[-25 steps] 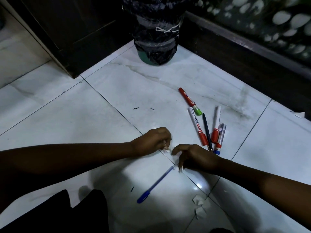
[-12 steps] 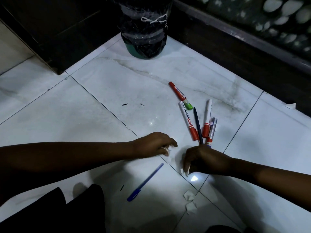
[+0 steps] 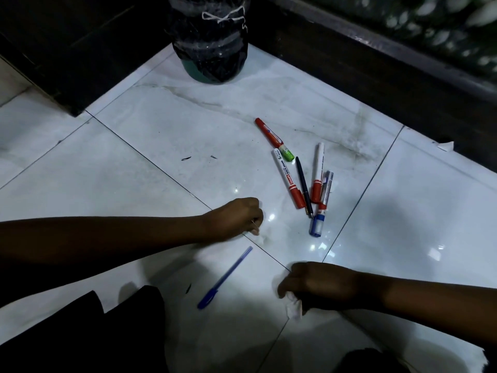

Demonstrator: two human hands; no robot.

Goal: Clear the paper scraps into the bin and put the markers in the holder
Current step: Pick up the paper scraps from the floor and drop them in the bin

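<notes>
The blue pen (image 3: 225,277) lies flat on the floor tiles (image 3: 134,184), its long axis running diagonally, cap toward the person and tip toward the bin (image 3: 211,39). Beyond it, the markers (image 3: 301,179) fan out with bare tile all around them. Right of the pen, the right hand (image 3: 320,285) pinches a paper scrap (image 3: 293,310). Just past the pen's tip, the left hand (image 3: 236,216) is curled closed; its contents cannot be told.
</notes>
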